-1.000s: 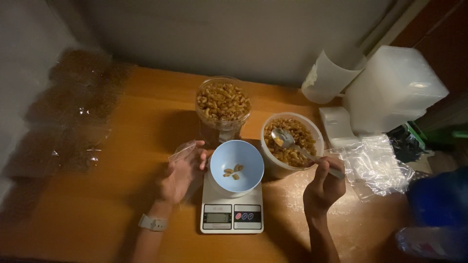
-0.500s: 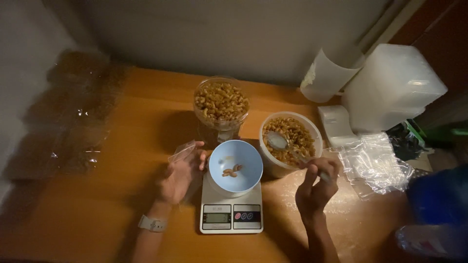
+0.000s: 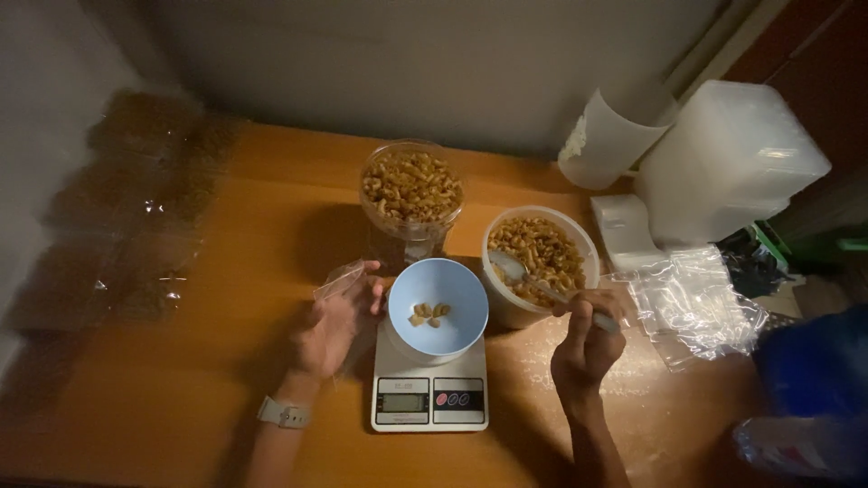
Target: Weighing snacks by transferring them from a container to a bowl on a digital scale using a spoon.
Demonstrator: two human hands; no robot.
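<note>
A light blue bowl point(image 3: 438, 307) with a few pasta pieces sits on a white kitchen scale point(image 3: 429, 389). My right hand point(image 3: 586, 342) grips a metal spoon point(image 3: 529, 278) whose head rests over the pasta in a white tub point(image 3: 541, 258) just right of the bowl. My left hand point(image 3: 336, 321) lies on the wooden table beside the scale, holding a small clear plastic bag point(image 3: 339, 280). A tall clear jar point(image 3: 411, 194) full of pasta stands behind the bowl.
Filled clear bags of pasta point(image 3: 127, 226) lie in rows at the table's left. Loose empty plastic bags point(image 3: 696, 303) sit to the right, near stacked white containers point(image 3: 732, 163) and a white cup point(image 3: 606, 140). A blue object point(image 3: 814, 370) is at the right edge.
My right hand has drawn the spoon slightly toward the tub's near left side. My left hand and the blue bowl have stayed in place.
</note>
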